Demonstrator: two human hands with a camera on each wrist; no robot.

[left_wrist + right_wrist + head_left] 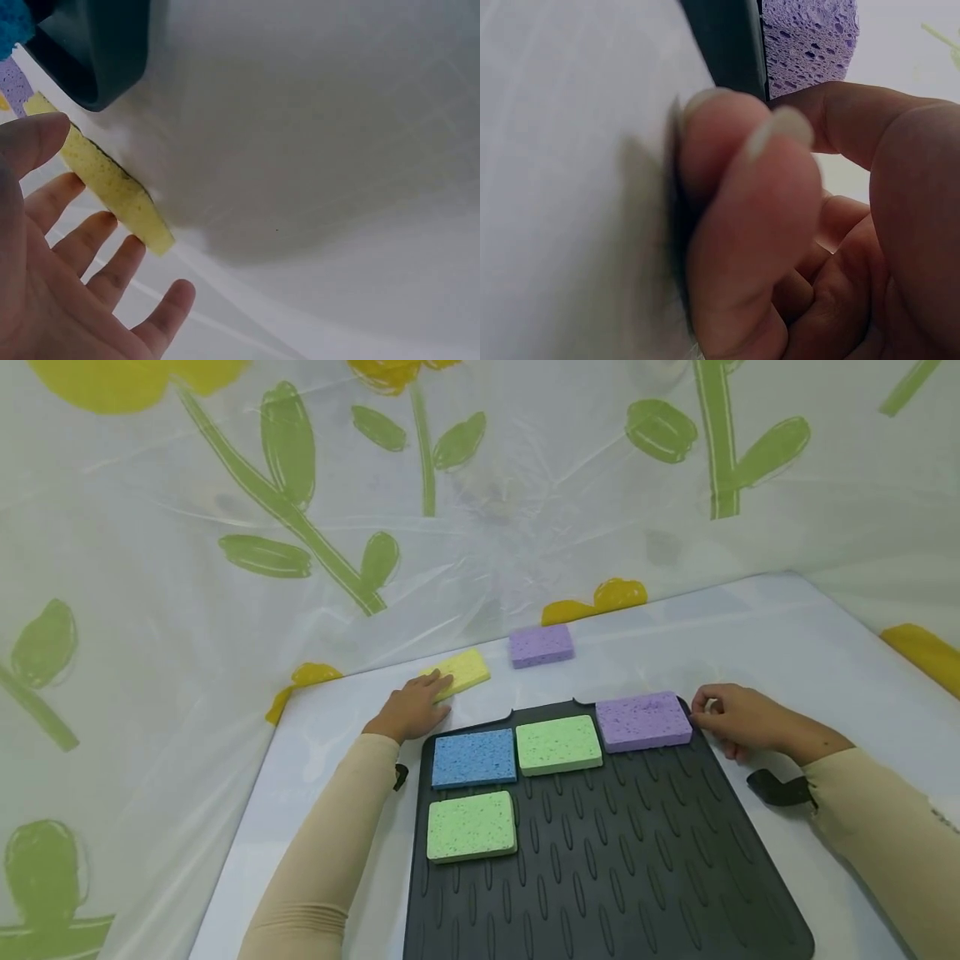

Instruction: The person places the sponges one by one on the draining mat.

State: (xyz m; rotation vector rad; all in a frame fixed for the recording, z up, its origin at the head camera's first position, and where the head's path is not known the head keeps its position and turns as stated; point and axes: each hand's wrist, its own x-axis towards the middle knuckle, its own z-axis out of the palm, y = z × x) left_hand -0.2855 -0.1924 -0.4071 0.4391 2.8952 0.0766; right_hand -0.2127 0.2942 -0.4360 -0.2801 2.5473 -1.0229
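over on the white table (765, 627), the left hand (408, 708) lay with fingers spread, touching the yellow sponge (467, 672), its grip not closed around it. that sponge lay beyond the far left corner of a dark ridged drying mat (600, 852), near a lilac sponge (541, 646). the right hand's (742, 718) grip was loosely curled by the far right corner, just beside the purple sponge (643, 722), holding nothing i could see. along the mat's far edge sat the blue sponge (474, 758), a green sponge (558, 745) and that purple one; another green sponge (472, 827) lay nearer, before the blue.
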